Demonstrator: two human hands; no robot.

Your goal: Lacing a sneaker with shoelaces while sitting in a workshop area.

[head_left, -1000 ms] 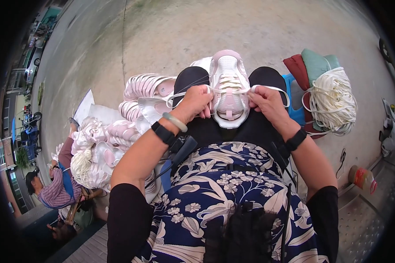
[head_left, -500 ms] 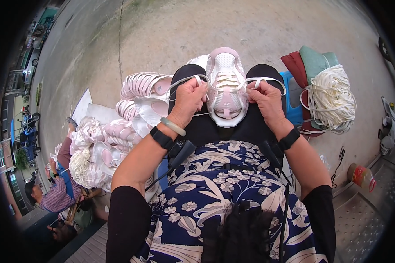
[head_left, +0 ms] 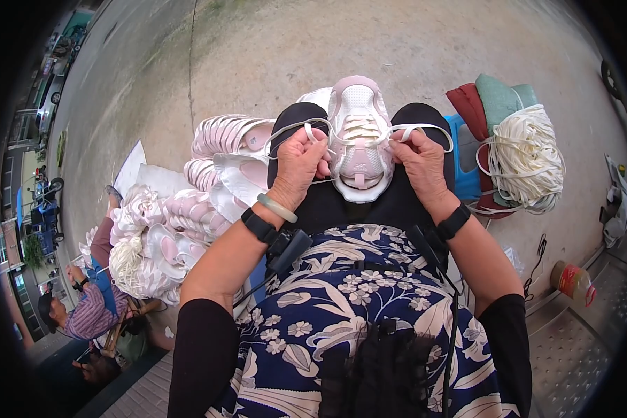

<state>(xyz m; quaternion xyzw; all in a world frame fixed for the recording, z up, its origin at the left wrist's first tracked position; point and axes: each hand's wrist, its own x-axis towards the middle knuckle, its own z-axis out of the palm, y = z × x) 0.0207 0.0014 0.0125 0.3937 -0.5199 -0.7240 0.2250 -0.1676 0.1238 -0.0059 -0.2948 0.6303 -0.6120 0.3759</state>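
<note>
At the far left, parked vehicles [head_left: 45,212] shrink into the dark rim, too small to make out well; below them a person in a striped top [head_left: 94,310] sits sideways in view, the lower part lost in shadow. Next comes a heap of pink-and-white shoe parts [head_left: 188,209], overlapping so that single pieces are hard to tell apart, its near side covered by the left forearm. The left hand [head_left: 301,161] pinches a white lace [head_left: 308,129], some fingertips hidden behind the knuckles. Between the knees stands a pink-and-white shoe [head_left: 360,150], toe pointing away, its underside out of sight; a white piece [head_left: 317,97] peeks out behind. At its right side, the right hand [head_left: 419,164] grips the lace's other length between thumb and fingers. Beyond, a white cord bundle [head_left: 528,160] partly covers green cloth [head_left: 500,101], beside a partly hidden blue stool [head_left: 469,174]. A wheel [head_left: 609,78] is cut off at the right rim.
</note>
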